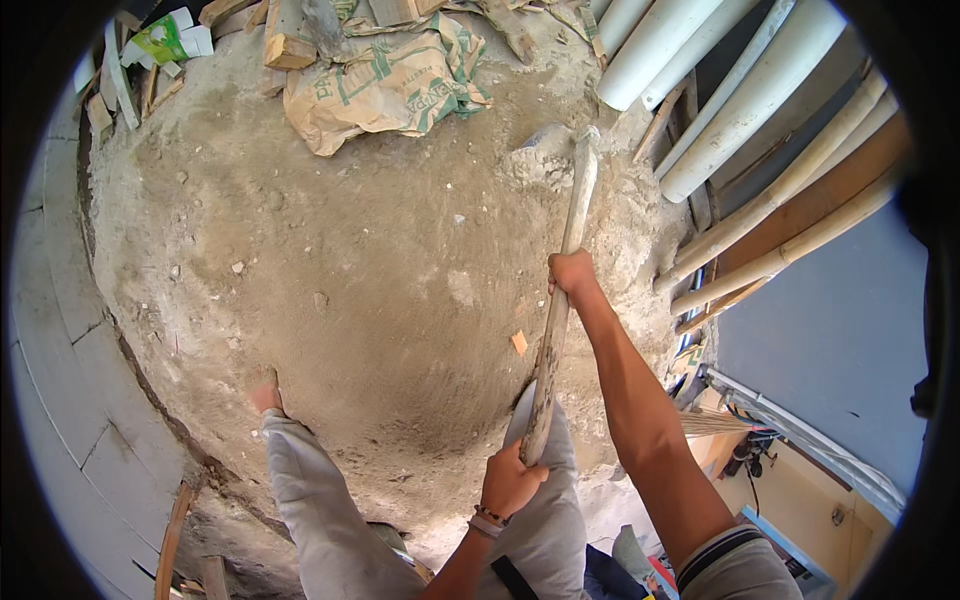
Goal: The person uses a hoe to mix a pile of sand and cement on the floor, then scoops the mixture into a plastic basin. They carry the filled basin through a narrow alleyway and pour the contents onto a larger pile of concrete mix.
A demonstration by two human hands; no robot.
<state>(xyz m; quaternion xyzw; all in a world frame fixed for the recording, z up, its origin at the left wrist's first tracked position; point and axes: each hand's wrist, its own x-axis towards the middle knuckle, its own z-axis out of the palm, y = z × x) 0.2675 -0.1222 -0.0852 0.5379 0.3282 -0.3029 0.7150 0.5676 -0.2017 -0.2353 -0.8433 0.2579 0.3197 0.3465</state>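
Note:
A long-handled hoe (pixel 575 215) slants up and away from me, its wooden handle pale and worn. My right hand (pixel 571 275) grips the handle above its middle, arm stretched forward. Lower down, by my right thigh, my left hand (pixel 511 482) is wrapped round the handle's near end; dark and light bands circle that wrist. The hoe's blade (pixel 545 155) rests at the far end on the sandy ground (pixel 350 260), caked with grey dirt, so its outline is partly hidden.
A crumpled brown paper sack (pixel 385 85) and wood offcuts (pixel 290 45) lie far off. White pipes (pixel 745 110) and bamboo poles (pixel 780 260) lean at right. A grey block wall (pixel 60 300) bounds the left. My bare left foot (pixel 266 390) stands on the sand.

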